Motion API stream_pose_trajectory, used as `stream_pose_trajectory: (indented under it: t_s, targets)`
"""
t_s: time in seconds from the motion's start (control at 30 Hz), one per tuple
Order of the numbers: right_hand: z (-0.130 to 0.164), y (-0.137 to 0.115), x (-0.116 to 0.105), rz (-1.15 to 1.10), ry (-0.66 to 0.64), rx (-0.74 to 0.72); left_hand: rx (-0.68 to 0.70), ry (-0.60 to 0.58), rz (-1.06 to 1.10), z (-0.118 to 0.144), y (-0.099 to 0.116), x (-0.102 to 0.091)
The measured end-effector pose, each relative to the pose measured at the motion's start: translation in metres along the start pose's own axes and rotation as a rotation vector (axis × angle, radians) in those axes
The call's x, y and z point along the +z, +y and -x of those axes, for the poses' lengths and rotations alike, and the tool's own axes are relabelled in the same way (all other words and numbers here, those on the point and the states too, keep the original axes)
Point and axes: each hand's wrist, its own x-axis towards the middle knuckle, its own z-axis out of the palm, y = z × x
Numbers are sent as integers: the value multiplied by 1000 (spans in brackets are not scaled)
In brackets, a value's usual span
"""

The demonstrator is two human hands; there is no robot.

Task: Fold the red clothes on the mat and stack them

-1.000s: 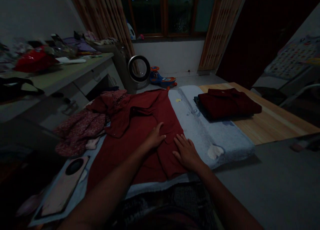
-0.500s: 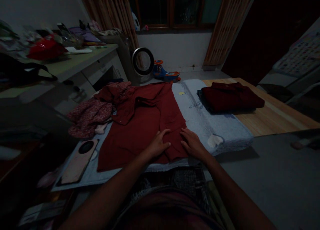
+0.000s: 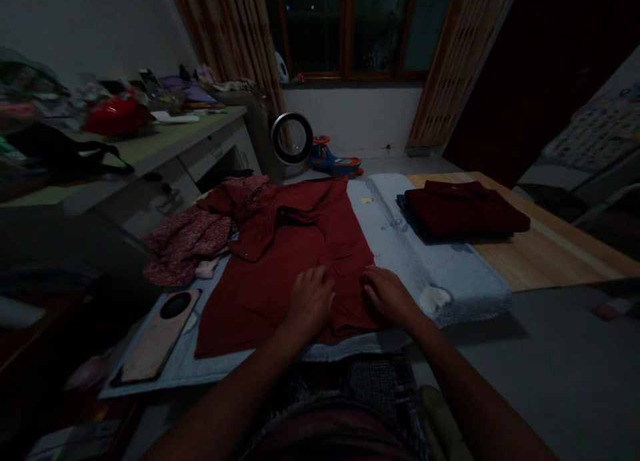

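A red shirt (image 3: 295, 254) lies spread out on a pale blue-grey mat (image 3: 430, 267) in front of me. My left hand (image 3: 310, 302) rests on the shirt's lower part, knuckles up, with the fingers curled into the cloth. My right hand (image 3: 389, 295) sits just to its right near the shirt's right edge, its fingers also bent down onto the fabric. A folded dark red garment (image 3: 465, 211) lies further right, at the far end of the mat.
A crumpled floral cloth (image 3: 187, 241) lies left of the shirt. A flat pink case with a round black patch (image 3: 155, 334) sits at the mat's near left. A cluttered desk (image 3: 165, 141) stands left, a ring-shaped fan (image 3: 291, 138) and a toy car (image 3: 333, 162) behind, a wooden board (image 3: 545, 247) right.
Both hands slid toward me down the shirt, from flat with fingers spread to fingers curled into the cloth. The view tilted and shifted a little.
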Motion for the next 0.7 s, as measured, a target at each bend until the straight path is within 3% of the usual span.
stream_pose_trajectory:
  t_s: [0.13, 0.27, 0.33, 0.4, 0.47, 0.53, 0.7]
  targets:
    - [-32, -2, 10, 21, 124, -64, 175, -50, 130, -10, 0, 4]
    - [-45, 4, 27, 83, -1, -32, 137, -177, 292, -21, -16, 8]
    - [-49, 6, 25, 78, -50, -26, 94, -157, 443, -35, -32, 8]
    - [-56, 6, 17, 46, -55, -32, -30, -50, 605, -58, -54, 8]
    - [-67, 4, 10, 14, -2, -40, -283, 108, 711, -88, -76, 10]
    - [-79, 2, 10, 4, 73, -50, -554, 138, 921, -118, -94, 13]
    - [-95, 0, 38, 43, 34, -42, -627, 149, 1011, -175, -117, 25]
